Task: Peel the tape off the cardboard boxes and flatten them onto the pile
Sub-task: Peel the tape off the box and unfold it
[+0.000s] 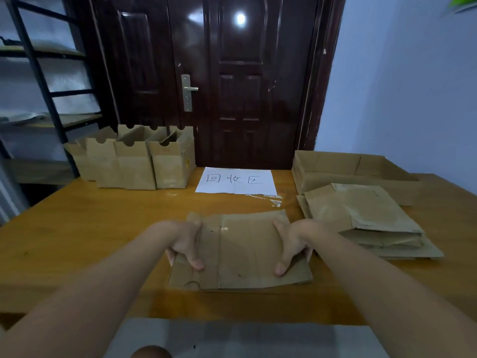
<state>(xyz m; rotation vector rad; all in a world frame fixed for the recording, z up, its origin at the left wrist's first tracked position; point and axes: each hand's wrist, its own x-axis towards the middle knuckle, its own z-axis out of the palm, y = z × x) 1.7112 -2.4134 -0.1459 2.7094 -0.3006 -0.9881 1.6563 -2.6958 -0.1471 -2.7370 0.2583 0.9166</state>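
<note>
Left hand (184,245) and right hand (293,245) gripping edges of creased flattened cardboard box (242,251), glossy wooden table (90,228)

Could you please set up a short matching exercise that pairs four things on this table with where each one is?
Things
1. flattened box
2. upright boxes
3. white sheet of paper
4. pile of flattened cardboard

Places
A. far left of the table, standing in a row
B. right side of the table, in front of an open shallow box
C. far middle of the table, by the door
D. near middle, held between the left hand and the right hand

Pairs: 1-D, 2-A, 3-C, 4-B
</note>
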